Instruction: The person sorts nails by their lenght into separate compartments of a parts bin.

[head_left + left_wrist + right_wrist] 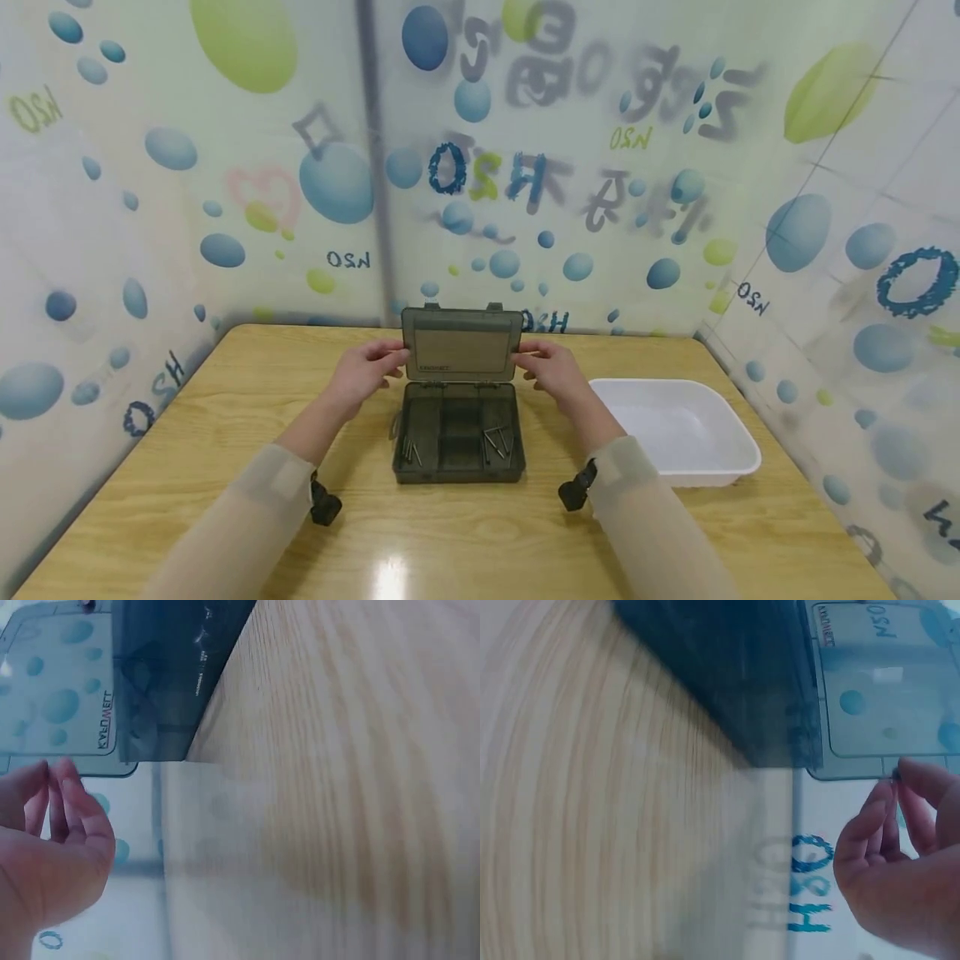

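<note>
A dark translucent plastic storage box (459,477) stands on the table with its hinged lid (463,350) raised upright at the back. My left hand (362,375) pinches the lid's left edge between thumb and fingers. On the opposite edge, my right hand (557,372) pinches the lid in the same way. Several thin metal pins (411,452) lie in the left compartment, and more thin metal pieces (495,443) lie crossed in the right one. In the left wrist view, lettering shows on the clear lid (60,697) above my fingertips (67,769).
A white plastic tub (675,386) sits on the wooden table (465,542) at the right, close to my right forearm. Behind the table hangs a patterned curtain (570,308), with more of it along both sides. Black wrist cameras (325,504) are strapped over the sleeves.
</note>
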`<state>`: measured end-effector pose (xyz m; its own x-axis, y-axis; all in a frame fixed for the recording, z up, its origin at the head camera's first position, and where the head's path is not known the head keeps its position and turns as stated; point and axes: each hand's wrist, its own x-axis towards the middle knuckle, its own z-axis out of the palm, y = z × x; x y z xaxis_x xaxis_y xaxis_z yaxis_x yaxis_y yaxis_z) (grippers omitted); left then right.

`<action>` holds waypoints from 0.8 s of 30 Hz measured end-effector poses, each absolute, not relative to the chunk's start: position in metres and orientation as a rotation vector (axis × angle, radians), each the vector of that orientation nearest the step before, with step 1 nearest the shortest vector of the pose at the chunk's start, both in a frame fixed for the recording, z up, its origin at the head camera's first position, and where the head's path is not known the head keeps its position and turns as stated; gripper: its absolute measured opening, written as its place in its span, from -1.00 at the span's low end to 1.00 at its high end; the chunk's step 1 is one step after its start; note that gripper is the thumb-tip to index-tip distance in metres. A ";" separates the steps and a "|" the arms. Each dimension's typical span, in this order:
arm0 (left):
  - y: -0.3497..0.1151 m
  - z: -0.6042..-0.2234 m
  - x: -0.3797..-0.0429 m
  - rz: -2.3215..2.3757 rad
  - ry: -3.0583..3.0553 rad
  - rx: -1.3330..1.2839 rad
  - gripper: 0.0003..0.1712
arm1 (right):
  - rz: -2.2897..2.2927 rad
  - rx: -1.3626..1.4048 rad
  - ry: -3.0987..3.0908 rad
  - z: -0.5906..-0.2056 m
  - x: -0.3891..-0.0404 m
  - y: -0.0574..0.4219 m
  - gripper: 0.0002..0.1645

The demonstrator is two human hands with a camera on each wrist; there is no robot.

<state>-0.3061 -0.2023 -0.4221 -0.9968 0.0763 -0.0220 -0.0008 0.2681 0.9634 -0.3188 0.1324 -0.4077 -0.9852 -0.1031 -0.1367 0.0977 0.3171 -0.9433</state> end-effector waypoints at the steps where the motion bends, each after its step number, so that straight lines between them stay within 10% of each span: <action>1: -0.204 -0.421 -0.304 1.858 2.444 0.102 -0.49 | -1.722 -0.021 2.408 -0.405 -0.317 0.134 -0.58; 24: -0.226 -0.415 -0.241 1.617 2.316 0.311 -0.44 | -1.490 -0.235 2.298 -0.395 -0.255 0.163 -0.55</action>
